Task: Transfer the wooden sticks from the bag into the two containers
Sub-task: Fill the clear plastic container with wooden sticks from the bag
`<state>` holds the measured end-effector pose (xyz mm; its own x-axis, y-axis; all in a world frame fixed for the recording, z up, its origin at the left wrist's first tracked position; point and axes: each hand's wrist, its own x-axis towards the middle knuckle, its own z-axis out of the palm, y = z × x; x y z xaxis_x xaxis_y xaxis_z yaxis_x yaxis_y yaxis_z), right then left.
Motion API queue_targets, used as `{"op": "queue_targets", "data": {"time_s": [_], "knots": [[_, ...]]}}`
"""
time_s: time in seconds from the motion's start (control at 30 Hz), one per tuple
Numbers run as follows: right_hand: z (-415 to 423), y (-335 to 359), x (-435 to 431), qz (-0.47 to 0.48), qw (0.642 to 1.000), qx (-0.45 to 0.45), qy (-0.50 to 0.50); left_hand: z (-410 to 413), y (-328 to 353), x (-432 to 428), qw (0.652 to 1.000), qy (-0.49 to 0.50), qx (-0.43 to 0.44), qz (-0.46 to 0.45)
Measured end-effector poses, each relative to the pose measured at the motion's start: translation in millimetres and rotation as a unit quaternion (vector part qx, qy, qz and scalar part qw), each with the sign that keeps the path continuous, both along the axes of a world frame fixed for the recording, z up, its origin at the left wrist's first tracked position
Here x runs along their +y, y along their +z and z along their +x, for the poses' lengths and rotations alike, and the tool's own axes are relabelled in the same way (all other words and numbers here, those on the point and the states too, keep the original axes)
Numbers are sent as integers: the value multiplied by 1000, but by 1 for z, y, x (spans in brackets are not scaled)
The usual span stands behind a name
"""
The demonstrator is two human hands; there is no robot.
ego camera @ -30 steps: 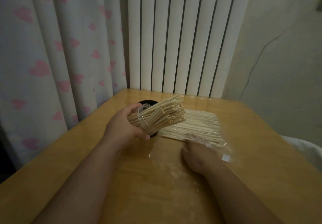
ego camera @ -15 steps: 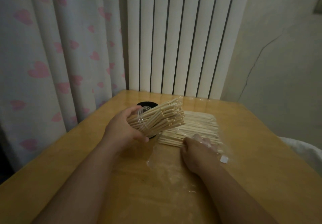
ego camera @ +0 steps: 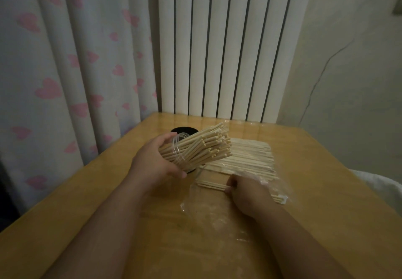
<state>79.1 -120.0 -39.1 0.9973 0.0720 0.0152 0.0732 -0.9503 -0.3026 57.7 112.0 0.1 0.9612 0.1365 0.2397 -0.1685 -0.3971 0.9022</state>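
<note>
Left hand (ego camera: 156, 163) grips the clear plastic container (ego camera: 176, 148), fingers wrapped round its wall and thumb underneath. The container is lifted off the table, tilted with its mouth to the right. It is packed with a stick bundle (ego camera: 208, 146) whose ends fan out past the rim.

Right hand (ego camera: 248, 194) is down on the clear bag (ego camera: 202, 213). Its thumb is curled onto the near ends of the loose sticks (ego camera: 245, 159), which lie flat in the bag. The other fingers are tucked under plastic, so their spread cannot be told.

A black container (ego camera: 184, 130) stands just behind the left hand, partly hidden.

The wooden table (ego camera: 326, 191) has bare room at right and front. Its left edge is near the heart curtain (ego camera: 65, 72), and the back edge sits against the radiator (ego camera: 217, 50).
</note>
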Motion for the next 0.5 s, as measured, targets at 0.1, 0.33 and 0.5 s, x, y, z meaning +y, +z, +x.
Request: {"op": "queue_targets", "data": {"time_s": [0.1, 0.33, 0.5], "knots": [[-1, 2, -2, 17, 1000, 16, 18, -1, 2, -1, 1000, -4, 3, 3], [-7, 7, 0, -67, 997, 34, 36, 0, 0, 0, 1000, 0, 0, 11], [-12, 4, 4, -87, 994, -9, 63, 1, 0, -1, 1000, 9, 3, 19]]}}
